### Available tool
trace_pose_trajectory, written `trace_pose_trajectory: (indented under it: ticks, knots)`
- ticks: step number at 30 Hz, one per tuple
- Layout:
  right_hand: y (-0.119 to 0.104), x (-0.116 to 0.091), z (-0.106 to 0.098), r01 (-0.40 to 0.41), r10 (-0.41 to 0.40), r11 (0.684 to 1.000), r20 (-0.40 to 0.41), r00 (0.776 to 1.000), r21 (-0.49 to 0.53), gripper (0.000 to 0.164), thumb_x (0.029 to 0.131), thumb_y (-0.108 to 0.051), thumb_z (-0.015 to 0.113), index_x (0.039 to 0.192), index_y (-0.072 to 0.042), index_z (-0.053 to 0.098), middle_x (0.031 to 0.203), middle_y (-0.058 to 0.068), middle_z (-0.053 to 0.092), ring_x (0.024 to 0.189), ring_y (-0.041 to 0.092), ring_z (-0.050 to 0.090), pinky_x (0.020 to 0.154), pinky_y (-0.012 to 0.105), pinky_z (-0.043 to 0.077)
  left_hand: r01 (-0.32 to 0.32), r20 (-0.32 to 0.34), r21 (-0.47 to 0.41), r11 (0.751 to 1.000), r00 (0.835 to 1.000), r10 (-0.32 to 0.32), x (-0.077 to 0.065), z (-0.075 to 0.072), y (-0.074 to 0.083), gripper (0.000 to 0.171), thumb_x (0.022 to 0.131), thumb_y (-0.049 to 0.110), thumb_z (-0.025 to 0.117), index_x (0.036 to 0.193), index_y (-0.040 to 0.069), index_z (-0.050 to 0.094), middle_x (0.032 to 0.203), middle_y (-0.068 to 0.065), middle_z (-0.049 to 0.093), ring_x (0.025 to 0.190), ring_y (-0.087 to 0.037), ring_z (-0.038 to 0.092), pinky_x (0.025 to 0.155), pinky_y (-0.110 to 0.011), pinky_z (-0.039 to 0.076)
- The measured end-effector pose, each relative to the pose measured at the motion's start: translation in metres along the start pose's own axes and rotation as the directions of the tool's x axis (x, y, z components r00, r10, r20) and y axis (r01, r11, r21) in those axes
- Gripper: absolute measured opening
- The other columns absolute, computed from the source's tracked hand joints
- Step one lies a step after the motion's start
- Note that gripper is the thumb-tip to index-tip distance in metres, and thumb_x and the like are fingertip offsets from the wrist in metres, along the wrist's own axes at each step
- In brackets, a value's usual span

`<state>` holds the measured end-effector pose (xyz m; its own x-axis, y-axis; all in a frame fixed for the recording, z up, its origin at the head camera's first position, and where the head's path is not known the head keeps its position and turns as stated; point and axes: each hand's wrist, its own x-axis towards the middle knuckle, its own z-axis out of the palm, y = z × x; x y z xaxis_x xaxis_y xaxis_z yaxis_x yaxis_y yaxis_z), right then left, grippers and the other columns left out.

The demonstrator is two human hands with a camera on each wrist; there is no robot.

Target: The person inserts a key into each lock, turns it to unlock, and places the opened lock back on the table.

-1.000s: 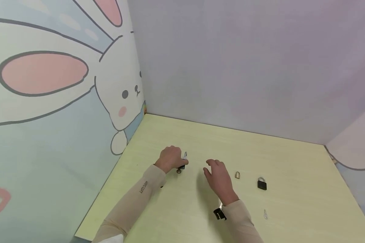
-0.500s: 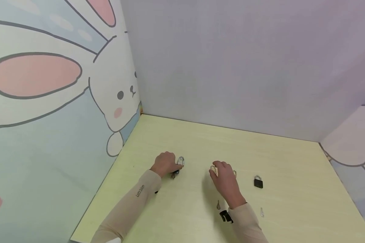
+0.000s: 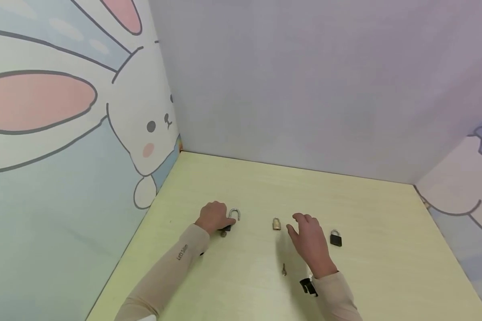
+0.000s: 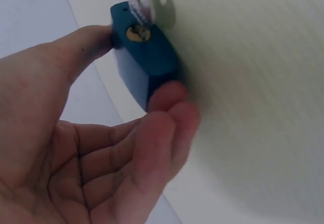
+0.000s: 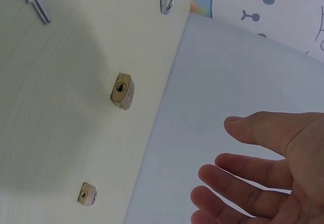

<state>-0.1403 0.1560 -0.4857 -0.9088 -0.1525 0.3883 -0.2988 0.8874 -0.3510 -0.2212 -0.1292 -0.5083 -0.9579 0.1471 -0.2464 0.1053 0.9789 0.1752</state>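
Observation:
My left hand (image 3: 213,217) pinches a dark padlock (image 4: 147,62), thumb on one side and fingertips on the other. A key (image 4: 140,4) stands in its keyway, and its silver shackle (image 3: 234,212) has one free end. My right hand (image 3: 310,240) is held over the table with loosely bent fingers and nothing between them. To its left sits a brass padlock (image 3: 276,224), with the keyhole facing me. A smaller brass padlock (image 5: 87,194) shows in the right wrist view; in the head view my right hand hides it.
On the pale yellow table (image 3: 225,285) a loose key (image 3: 284,269) lies nearer to me than the brass padlock. A black padlock (image 3: 335,238) with a silver shackle sits right of my right hand. Rabbit-printed cloth (image 3: 132,111) walls the left side, and a plain grey backdrop (image 3: 289,84) closes the rear.
My right hand has moved right, uncovering the brass padlock and loose key and covering the smaller padlock. My left hand keeps its hold; its padlock's shackle has turned to show its full U. The head view has shifted.

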Motion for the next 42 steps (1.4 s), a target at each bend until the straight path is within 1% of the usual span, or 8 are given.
trace_pose_trajectory:
  ticks: [4,10,16,22,26,33,38,42]
  knots:
    - [0.008,-0.004,-0.006,0.009,-0.010,1.000,-0.024,1.000,-0.008,0.029,0.085,-0.009,0.079,0.107,0.005,0.066,0.087,0.017,0.063,0.077,0.036,0.058,0.065,0.048,0.050,0.012,-0.021,0.029,1.000,1.000,-0.011,-0.001,-0.005,0.004,0.055,0.087,0.058,0.069,0.059,0.013,0.053,0.054,0.002,0.044,0.047,-0.013,0.044,0.045,-0.027,0.034]
    - [0.018,-0.008,-0.012,0.019,-0.021,0.999,-0.058,0.998,-0.038,0.029,0.083,-0.009,0.081,0.104,0.005,0.067,0.087,0.018,0.064,0.076,0.038,0.059,0.063,0.048,0.051,-0.010,-0.071,0.044,0.999,0.997,0.014,-0.004,-0.014,0.022,0.050,0.093,0.048,0.066,0.060,0.012,0.053,0.053,0.002,0.044,0.045,-0.012,0.044,0.043,-0.026,0.035]
    - [0.027,-0.016,-0.020,0.003,-0.007,0.999,-0.066,0.998,-0.048,0.027,0.083,-0.008,0.081,0.102,0.004,0.067,0.087,0.018,0.065,0.073,0.037,0.059,0.062,0.048,0.050,-0.077,-0.099,0.055,0.996,0.992,0.082,0.001,-0.014,0.053,0.053,0.092,0.051,0.067,0.058,0.014,0.051,0.049,0.005,0.036,0.044,-0.009,0.034,0.041,-0.026,0.031]
    - [0.037,-0.024,-0.029,-0.027,0.024,0.998,-0.067,0.997,-0.051,0.029,0.083,-0.009,0.081,0.104,0.004,0.067,0.087,0.017,0.064,0.075,0.036,0.059,0.063,0.049,0.049,-0.155,-0.117,0.070,0.985,0.980,0.162,0.010,-0.015,0.086,0.054,0.092,0.053,0.065,0.058,0.015,0.050,0.050,0.006,0.032,0.045,-0.008,0.031,0.041,-0.025,0.029]
    - [0.044,-0.029,-0.035,-0.036,0.032,0.998,-0.077,0.997,-0.051,0.028,0.083,-0.008,0.081,0.104,0.004,0.067,0.088,0.017,0.064,0.075,0.036,0.058,0.062,0.048,0.049,-0.179,-0.122,0.069,0.981,0.975,0.187,0.011,-0.017,0.107,0.056,0.092,0.053,0.066,0.056,0.015,0.047,0.049,0.006,0.029,0.045,-0.008,0.029,0.041,-0.025,0.027]
    - [0.052,-0.035,-0.036,-0.051,0.045,0.996,-0.083,0.996,-0.074,0.029,0.082,-0.009,0.082,0.104,0.003,0.067,0.089,0.017,0.065,0.075,0.036,0.059,0.062,0.047,0.050,-0.211,-0.072,0.064,0.975,0.974,0.215,0.018,-0.012,0.133,0.055,0.092,0.054,0.065,0.057,0.015,0.048,0.050,0.005,0.031,0.045,-0.009,0.031,0.042,-0.025,0.026]
    - [0.054,-0.037,-0.032,-0.046,0.041,0.996,-0.066,0.997,-0.073,0.028,0.082,-0.010,0.082,0.103,0.002,0.068,0.090,0.016,0.066,0.077,0.036,0.060,0.063,0.047,0.051,-0.227,-0.024,0.058,0.972,0.973,0.229,0.029,0.002,0.147,0.053,0.091,0.054,0.066,0.057,0.016,0.052,0.051,0.005,0.038,0.046,-0.010,0.036,0.043,-0.026,0.030]
    - [0.055,-0.040,-0.029,-0.038,0.034,0.996,-0.061,0.998,-0.076,0.027,0.081,-0.010,0.083,0.100,0.002,0.068,0.089,0.016,0.066,0.082,0.036,0.063,0.065,0.048,0.052,-0.223,0.016,0.057,0.973,0.975,0.223,0.037,0.015,0.154,0.053,0.090,0.053,0.069,0.059,0.015,0.051,0.053,0.003,0.038,0.047,-0.011,0.037,0.043,-0.026,0.031]
